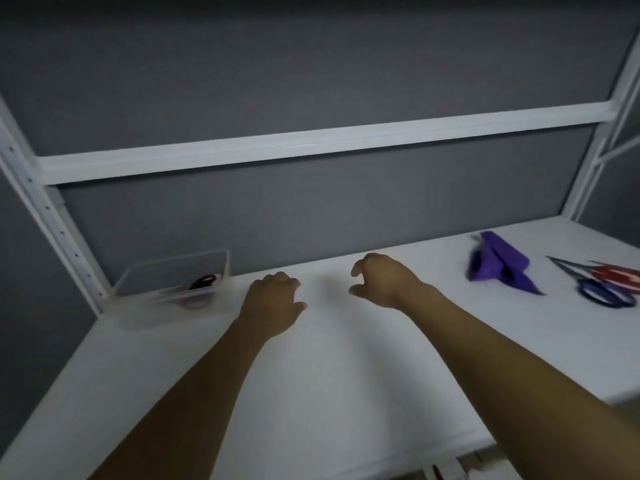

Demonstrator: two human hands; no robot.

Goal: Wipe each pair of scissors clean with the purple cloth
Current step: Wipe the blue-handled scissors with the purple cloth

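Risk: black-handled scissors (pixel 204 281) sit in the clear bin (pixel 145 317) at far left, well apart from the cloth, so it's easy to skip them or mix wiped and unwiped pairs. Left hand (pixel 273 303) and right hand (pixel 384 282) are over the white table (pixel 346 375), fingers loosely curled, gripping nothing. Purple cloth (pixel 498 265) lies crumpled further right. Red-handled scissors (pixel 613 273) and blue-handled scissors (pixel 606 292) beside it — tips aimed at the cloth, could snag or nick on a careless grab.
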